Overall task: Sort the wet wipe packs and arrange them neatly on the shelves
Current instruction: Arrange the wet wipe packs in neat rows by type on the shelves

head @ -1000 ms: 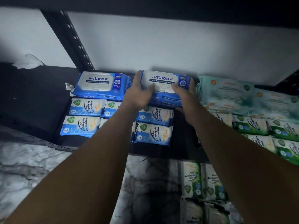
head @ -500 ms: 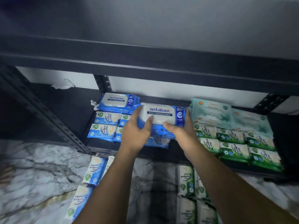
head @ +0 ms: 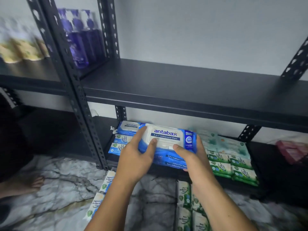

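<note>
Since a second ago we have drawn the stack of large blue plastic antabax wipe packs with white lids (head: 168, 139) forward from the shelf's back to its front; our view sits farther back.

Black perforated-steel rack (head: 80, 114): the middle board (head: 183, 80) carries no wipes in view. On the bottom board (head: 263, 152), one more large blue pack (head: 128, 126) lies rear left with small blue sachets (head: 119, 142) before it. Pale teal packs (head: 225, 145) and green sachets (head: 233, 165) stand in rows at right. These look sorted.

Left to do, we judge: white-and-blue sachets (head: 106, 180) and white-and-green sachets (head: 185, 197) lie on the floor.

Left hand (head: 135, 157) and right hand (head: 193, 157) each grip one end of the stack, thumbs on the lid. Whether it rests on the board, we cannot tell.
</note>
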The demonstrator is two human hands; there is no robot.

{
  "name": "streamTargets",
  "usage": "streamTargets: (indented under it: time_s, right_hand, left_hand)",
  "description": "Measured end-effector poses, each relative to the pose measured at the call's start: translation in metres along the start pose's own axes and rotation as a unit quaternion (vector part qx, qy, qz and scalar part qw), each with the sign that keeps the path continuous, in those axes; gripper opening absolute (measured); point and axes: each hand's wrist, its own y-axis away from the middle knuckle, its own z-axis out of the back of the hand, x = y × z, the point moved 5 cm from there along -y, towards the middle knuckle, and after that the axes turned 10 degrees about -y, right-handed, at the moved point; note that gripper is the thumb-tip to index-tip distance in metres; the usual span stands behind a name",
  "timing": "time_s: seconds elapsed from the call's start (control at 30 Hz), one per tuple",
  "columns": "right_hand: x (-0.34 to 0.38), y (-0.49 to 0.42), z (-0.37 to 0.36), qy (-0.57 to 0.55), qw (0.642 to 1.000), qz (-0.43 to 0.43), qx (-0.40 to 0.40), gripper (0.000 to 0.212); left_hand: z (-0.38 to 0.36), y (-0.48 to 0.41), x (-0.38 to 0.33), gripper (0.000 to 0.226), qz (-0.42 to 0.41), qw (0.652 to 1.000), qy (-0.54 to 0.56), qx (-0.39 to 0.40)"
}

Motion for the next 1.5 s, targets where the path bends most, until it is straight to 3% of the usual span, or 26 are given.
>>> streamTargets:
  time_s: [0.2, 0.57, 0.73, 1.0, 1.27, 1.4, 1.5]
  right_hand:
    - [0.096, 0.039, 0.0, 0.018, 0.995, 0.091, 0.046, 0.042]
    - [0.189, -0.009, -0.005, 0.044, 0.98, 0.193, 0.028, 0.044]
    - [0.192, -0.054, -0.009, 0.055, 0.979, 0.194, 0.021, 0.032]
    - [0.169, -0.115, -0.011, 0.096, 0.981, 0.166, 0.0, 0.031]
    - [0.165, -0.14, -0.021, 0.154, 0.973, 0.174, -0.01, 0.028]
    - [0.168, -0.141, -0.02, 0.206, 0.958, 0.199, -0.029, 0.032]
    - [0.17, -0.136, -0.018, 0.298, 0.913, 0.26, -0.098, 0.049]
  left_hand:
    - [0.057, 0.008, -0.082, 0.046, -0.073, 0.996, -0.004, -0.049]
    - [0.086, -0.058, -0.159, 0.047, -0.159, 0.98, 0.005, -0.119]
    - [0.073, -0.099, -0.16, 0.044, -0.167, 0.979, -0.016, -0.119]
    - [0.044, -0.151, -0.14, 0.05, -0.142, 0.983, -0.031, -0.114]
    - [0.046, -0.175, -0.133, 0.042, -0.158, 0.974, -0.044, -0.155]
    - [0.047, -0.178, -0.131, 0.065, -0.152, 0.972, -0.103, -0.147]
    - [0.05, -0.17, -0.13, 0.067, -0.186, 0.959, -0.159, -0.142]
